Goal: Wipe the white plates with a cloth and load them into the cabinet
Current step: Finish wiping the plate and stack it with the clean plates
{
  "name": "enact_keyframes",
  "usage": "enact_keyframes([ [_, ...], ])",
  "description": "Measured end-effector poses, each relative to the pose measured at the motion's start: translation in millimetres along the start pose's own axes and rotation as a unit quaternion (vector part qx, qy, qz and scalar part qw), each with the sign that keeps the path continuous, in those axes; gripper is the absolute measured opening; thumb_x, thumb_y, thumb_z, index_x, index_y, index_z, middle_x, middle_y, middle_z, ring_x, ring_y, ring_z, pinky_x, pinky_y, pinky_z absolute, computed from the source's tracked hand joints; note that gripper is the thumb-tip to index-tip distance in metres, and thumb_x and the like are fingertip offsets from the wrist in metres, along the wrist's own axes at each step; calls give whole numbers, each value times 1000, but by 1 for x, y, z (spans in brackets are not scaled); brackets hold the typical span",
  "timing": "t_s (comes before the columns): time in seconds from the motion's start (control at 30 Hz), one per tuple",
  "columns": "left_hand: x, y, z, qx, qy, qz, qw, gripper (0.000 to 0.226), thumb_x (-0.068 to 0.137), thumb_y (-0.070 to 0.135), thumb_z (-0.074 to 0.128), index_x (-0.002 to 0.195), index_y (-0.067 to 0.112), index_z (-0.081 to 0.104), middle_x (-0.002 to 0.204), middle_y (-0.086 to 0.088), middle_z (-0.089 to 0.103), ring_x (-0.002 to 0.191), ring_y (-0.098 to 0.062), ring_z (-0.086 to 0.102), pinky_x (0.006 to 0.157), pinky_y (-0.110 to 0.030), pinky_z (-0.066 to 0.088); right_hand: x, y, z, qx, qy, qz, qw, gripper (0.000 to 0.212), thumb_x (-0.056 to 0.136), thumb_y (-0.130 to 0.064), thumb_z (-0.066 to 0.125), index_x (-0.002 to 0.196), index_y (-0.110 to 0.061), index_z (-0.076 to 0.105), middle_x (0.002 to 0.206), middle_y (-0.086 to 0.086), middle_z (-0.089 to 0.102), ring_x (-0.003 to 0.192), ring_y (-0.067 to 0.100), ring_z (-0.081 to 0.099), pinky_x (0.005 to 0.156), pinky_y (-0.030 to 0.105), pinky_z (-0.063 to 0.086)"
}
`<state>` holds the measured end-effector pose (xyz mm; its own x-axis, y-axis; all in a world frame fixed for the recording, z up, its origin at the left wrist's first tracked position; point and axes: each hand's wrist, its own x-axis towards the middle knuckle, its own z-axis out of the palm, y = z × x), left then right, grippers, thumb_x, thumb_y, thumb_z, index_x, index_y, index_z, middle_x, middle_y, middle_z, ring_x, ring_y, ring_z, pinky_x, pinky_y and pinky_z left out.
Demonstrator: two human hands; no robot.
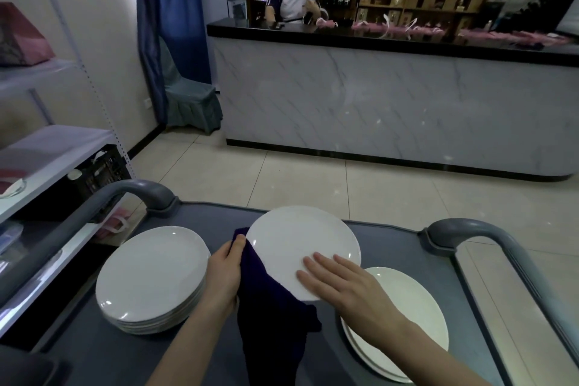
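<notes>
1. The cloth (272, 307) is dark and soft. It hangs down at 6 o'clock from the held plate, over the grey cart (391, 247).
2. The left hand (224, 273) grips the cloth with its thumb on top. It presses the cloth on the plate's rim at 9 o'clock. Its other fingers are hidden behind the cloth.
3. The right hand (341, 282) lies flat on the plate at 5 o'clock. Its fingers are straight and a little spread, not curled.
4. The plate (297, 238) is white, round and shiny. It is held up and tipped above the middle of the cart, between the two hands.
5. I think the plate is hard and smooth, so it can slip. It would break if it fell. The rim is the best place to hold it, one hand on each side, with the cloth under the fingers.
6. A tall stack of plates (150, 269) sits on the cart at 9 o'clock. A short pile of plates (407, 301) sits at 4 o'clock, partly under the right wrist. The tall stack is likely heavy, so lift only a few at a time.
7. Two grey handles (147, 189) curve up at the far corners of the cart.
8. Farther off, a white shelf (47, 147) stands at 9 o'clock. A long counter (376, 103) runs from 12 to 3 o'clock, and a person (293, 0) is behind it. I cannot tell where the cabinet is.
</notes>
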<state>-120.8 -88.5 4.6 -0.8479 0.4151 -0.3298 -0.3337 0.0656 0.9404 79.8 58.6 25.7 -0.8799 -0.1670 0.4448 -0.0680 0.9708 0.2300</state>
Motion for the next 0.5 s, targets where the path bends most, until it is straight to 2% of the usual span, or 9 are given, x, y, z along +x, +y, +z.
enact_keyframes([
  [0.07,1,-1,-1,-16,19,12,1000,26,98,36,56,93,14,71,85,-11,72,78,-25,65,69,-37,53,0,-3,2,45,17,48,998,57,75,13,58,122,-18,70,128,0,66,117,22,64,87,37,58],
  [0.13,1,-3,0,-48,65,26,996,19,97,33,58,97,18,69,90,-11,70,81,-26,64,73,-42,55,-1,-9,4,161,31,173,971,55,75,8,75,121,-22,71,122,-8,69,113,15,66,86,31,58],
  [0.2,-1,-4,4,-70,98,30,992,12,96,33,60,99,23,67,100,-11,68,88,-27,64,79,-46,56,2,-13,-2,326,39,343,880,41,87,-5,71,119,-31,70,96,-34,68,94,-9,67,80,7,49],
  [0.23,-3,-4,8,-78,109,31,990,15,96,33,61,106,23,66,105,-9,67,91,-25,63,79,-43,57,4,-14,-5,363,52,394,843,35,90,-8,69,116,-31,70,82,-37,63,80,-16,63,71,-1,42],
  [0.27,-6,-4,14,-89,119,33,988,23,96,34,61,115,21,64,109,-6,65,94,-23,63,78,-40,56,3,-13,-5,379,67,427,818,28,91,-9,67,108,-31,72,75,-34,63,71,-15,61,65,1,40],
  [0.3,-10,-4,20,-97,126,34,987,30,95,35,61,121,20,61,112,-3,64,97,-21,62,79,-38,55,3,-12,-7,414,78,466,778,25,92,-10,67,98,-34,73,76,-24,68,68,-9,61,62,6,42],
  [0.37,-18,-2,36,-92,126,53,986,28,95,39,60,119,25,60,114,1,63,100,-17,61,85,-37,52,4,-12,-11,503,111,515,686,20,91,-13,67,85,-30,73,79,-2,73,71,7,64,60,15,47],
  [0.43,-26,2,51,-76,101,76,989,20,96,38,57,114,29,61,116,-1,63,103,-17,61,88,-35,50,6,-16,-16,575,139,535,603,13,91,-16,67,89,-25,76,85,3,75,77,15,69,60,23,52],
  [0.5,-34,6,65,-51,52,105,992,9,97,36,56,104,38,62,115,-2,62,104,-16,62,87,-32,51,9,-22,-19,616,158,543,549,12,91,-17,66,93,-23,77,91,7,76,82,21,72,63,28,55],
])
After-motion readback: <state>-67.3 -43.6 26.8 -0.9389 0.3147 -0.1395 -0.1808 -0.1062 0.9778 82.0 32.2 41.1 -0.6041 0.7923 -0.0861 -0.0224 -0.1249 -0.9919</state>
